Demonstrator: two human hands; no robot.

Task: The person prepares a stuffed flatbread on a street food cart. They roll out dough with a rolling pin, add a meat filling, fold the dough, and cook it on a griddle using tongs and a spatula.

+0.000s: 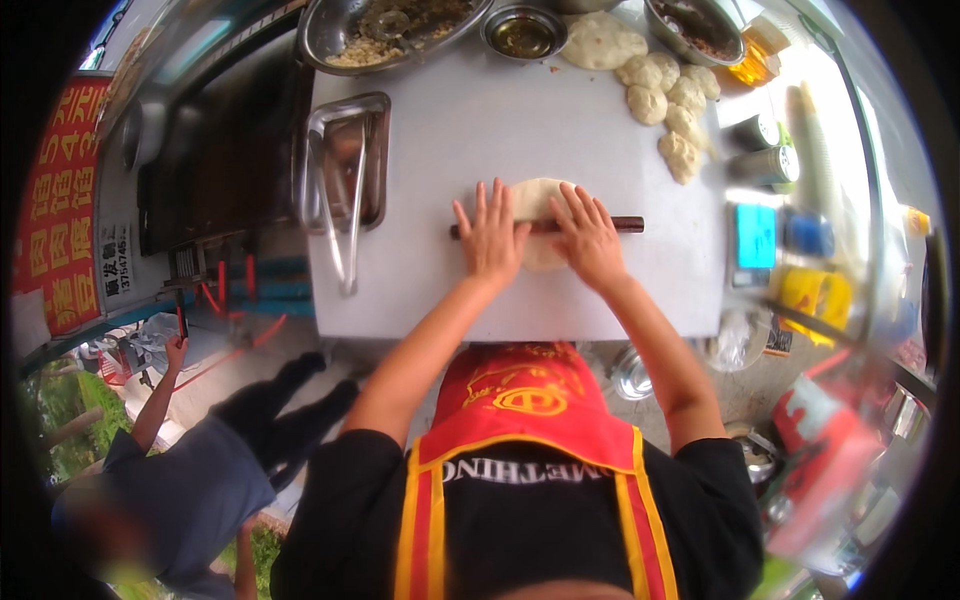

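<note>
A dark wooden rolling pin (627, 224) lies crosswise over a flat round of dough (541, 196) on the pale work table. My left hand (491, 232) rests flat across the pin's left part, fingers stretched out and spread. Over its right part lies my right hand (589, 232), also flat with fingers extended, partly above the dough. Neither hand wraps its fingers around the pin. Part of the dough shows beyond the pin and part on the near side, between my wrists. The middle of the pin is visible between my hands.
Several dough balls (646, 105) and a larger dough piece (604, 41) sit at the back right. Along the back stand a bowl of filling (330, 45) and an oil bowl (524, 37). Metal tongs (351, 255) lie across a steel tray (384, 161). Another person (202, 472) stands at left.
</note>
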